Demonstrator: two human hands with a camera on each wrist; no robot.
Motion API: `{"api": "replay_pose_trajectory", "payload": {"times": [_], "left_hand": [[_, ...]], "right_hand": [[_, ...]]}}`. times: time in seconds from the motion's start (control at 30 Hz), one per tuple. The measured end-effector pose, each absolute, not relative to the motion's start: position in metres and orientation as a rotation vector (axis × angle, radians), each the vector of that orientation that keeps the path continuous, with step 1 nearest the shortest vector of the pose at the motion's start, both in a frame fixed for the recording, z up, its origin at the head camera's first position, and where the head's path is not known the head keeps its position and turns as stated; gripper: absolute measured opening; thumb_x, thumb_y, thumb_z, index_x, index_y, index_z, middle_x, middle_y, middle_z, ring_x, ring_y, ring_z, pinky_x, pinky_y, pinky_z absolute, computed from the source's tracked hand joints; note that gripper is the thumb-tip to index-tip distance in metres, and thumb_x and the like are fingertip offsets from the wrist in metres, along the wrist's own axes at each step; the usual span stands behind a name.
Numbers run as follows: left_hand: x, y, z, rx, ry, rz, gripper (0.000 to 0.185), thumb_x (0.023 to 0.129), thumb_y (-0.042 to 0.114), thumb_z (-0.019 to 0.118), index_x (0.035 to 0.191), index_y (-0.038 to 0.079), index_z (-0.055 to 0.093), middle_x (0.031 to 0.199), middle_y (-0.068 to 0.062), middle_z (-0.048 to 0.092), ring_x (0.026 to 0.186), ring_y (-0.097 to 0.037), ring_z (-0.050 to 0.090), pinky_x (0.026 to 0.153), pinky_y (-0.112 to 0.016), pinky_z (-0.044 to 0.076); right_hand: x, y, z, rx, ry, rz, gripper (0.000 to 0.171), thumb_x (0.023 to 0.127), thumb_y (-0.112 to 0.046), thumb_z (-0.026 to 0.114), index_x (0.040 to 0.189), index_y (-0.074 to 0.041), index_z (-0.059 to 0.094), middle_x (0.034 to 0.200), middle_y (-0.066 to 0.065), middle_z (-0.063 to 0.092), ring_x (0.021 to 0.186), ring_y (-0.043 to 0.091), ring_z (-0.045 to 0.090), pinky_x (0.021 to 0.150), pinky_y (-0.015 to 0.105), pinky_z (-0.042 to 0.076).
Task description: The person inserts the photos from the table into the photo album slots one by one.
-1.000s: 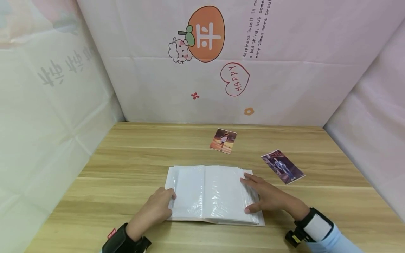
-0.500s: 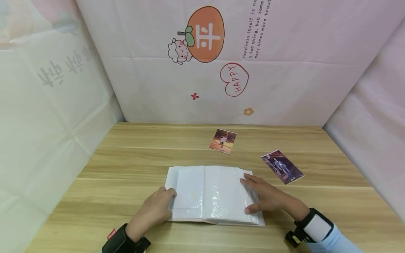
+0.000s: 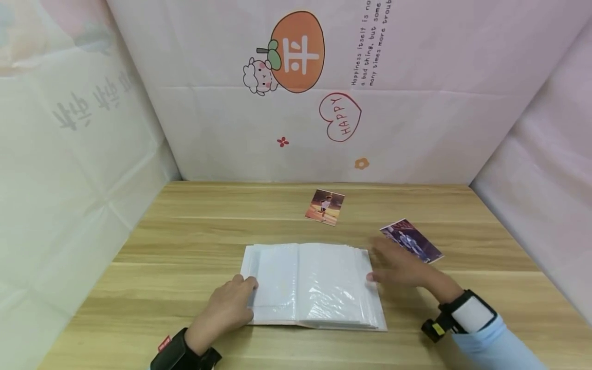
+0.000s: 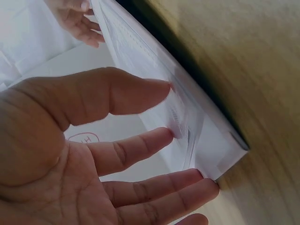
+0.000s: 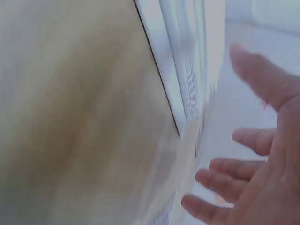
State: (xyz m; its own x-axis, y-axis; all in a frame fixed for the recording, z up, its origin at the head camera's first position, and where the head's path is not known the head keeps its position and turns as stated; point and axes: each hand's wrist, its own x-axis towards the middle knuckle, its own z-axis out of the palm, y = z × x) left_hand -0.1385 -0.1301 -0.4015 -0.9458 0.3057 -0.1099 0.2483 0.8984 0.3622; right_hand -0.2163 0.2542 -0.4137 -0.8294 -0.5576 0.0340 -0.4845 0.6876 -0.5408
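A photo album (image 3: 330, 288) with clear plastic sleeves lies opened flat on the wooden table. My left hand (image 3: 228, 303) rests on its left edge; in the left wrist view the fingertips (image 4: 194, 176) touch the page edge, fingers fairly straight. Blurred by motion, my right hand (image 3: 404, 264) is lifted off the pages beside the album's right edge, and it holds nothing. In the right wrist view its fingers (image 5: 229, 183) are spread near the stacked pages (image 5: 190, 70). Partly behind that hand lies a photo of a figure in blue (image 3: 413, 241).
Beyond the album, near the table's back edge, lies another photo (image 3: 325, 207) showing a running figure in a white top. A printed white cloth (image 3: 222, 133) hangs behind the wooden table (image 3: 152, 288), with more cloth along both sides.
My right hand has left the album's right page and moved right and away from me, toward the photo of the figure in blue. The left hand has stayed on the left edge.
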Motion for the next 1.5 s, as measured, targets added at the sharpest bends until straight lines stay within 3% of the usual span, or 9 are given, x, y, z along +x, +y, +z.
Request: {"api": "replay_pose_trajectory", "payload": {"times": [0.07, 0.2, 0.33, 0.7, 1.2, 1.5], "left_hand": [[-0.138, -0.130, -0.402, 0.445, 2.913, 0.504, 0.038, 0.062, -0.001, 0.069, 0.099, -0.002, 0.061, 0.080, -0.011, 0.052, 0.065, -0.020, 0.046, 0.051, -0.037, 0.039], [-0.138, -0.130, -0.403, 0.468, 2.916, 0.487, 0.030, 0.063, 0.002, 0.068, 0.093, -0.001, 0.060, 0.074, -0.008, 0.049, 0.062, -0.020, 0.044, 0.050, -0.037, 0.037], [-0.138, -0.129, -0.403, 0.475, 2.913, 0.473, 0.026, 0.064, 0.003, 0.067, 0.088, 0.000, 0.058, 0.071, -0.007, 0.047, 0.060, -0.020, 0.043, 0.049, -0.037, 0.035], [-0.138, -0.123, -0.400, 0.486, 2.889, 0.429, 0.020, 0.066, 0.006, 0.067, 0.080, 0.000, 0.055, 0.069, -0.007, 0.045, 0.059, -0.021, 0.042, 0.050, -0.039, 0.035], [-0.140, -0.126, -0.401, 0.458, 2.886, 0.404, 0.028, 0.068, 0.016, 0.073, 0.083, -0.001, 0.057, 0.071, -0.008, 0.047, 0.062, -0.022, 0.044, 0.054, -0.041, 0.037], [-0.137, -0.128, -0.399, 0.470, 2.874, 0.491, 0.038, 0.067, 0.024, 0.079, 0.084, 0.001, 0.055, 0.072, -0.006, 0.043, 0.064, -0.022, 0.041, 0.057, -0.041, 0.035]], "right_hand": [[-0.227, 0.264, -0.411, -0.812, 2.805, -0.818, 0.081, 0.082, -0.035, 0.070, 0.137, 0.011, 0.031, 0.135, 0.034, 0.034, 0.123, 0.049, 0.031, 0.096, 0.061, 0.027], [-0.247, 0.286, -0.410, -0.709, 2.885, -0.760, 0.073, 0.084, -0.027, 0.069, 0.132, 0.015, 0.034, 0.121, 0.033, 0.045, 0.103, 0.041, 0.049, 0.083, 0.052, 0.041], [-0.260, 0.304, -0.413, -0.596, 2.903, -0.715, 0.074, 0.083, -0.027, 0.070, 0.129, 0.019, 0.035, 0.107, 0.030, 0.052, 0.086, 0.033, 0.053, 0.071, 0.045, 0.044], [-0.268, 0.335, -0.428, -0.303, 2.886, -0.628, 0.085, 0.078, -0.033, 0.073, 0.129, 0.021, 0.031, 0.113, 0.040, 0.046, 0.095, 0.043, 0.050, 0.079, 0.056, 0.041], [-0.267, 0.330, -0.427, -0.242, 2.881, -0.646, 0.084, 0.078, -0.029, 0.073, 0.133, 0.018, 0.030, 0.118, 0.041, 0.043, 0.098, 0.046, 0.048, 0.080, 0.057, 0.040], [-0.270, 0.332, -0.427, -0.214, 2.979, -0.602, 0.084, 0.069, -0.028, 0.079, 0.127, 0.017, 0.039, 0.111, 0.041, 0.046, 0.095, 0.051, 0.042, 0.079, 0.059, 0.032]]}}
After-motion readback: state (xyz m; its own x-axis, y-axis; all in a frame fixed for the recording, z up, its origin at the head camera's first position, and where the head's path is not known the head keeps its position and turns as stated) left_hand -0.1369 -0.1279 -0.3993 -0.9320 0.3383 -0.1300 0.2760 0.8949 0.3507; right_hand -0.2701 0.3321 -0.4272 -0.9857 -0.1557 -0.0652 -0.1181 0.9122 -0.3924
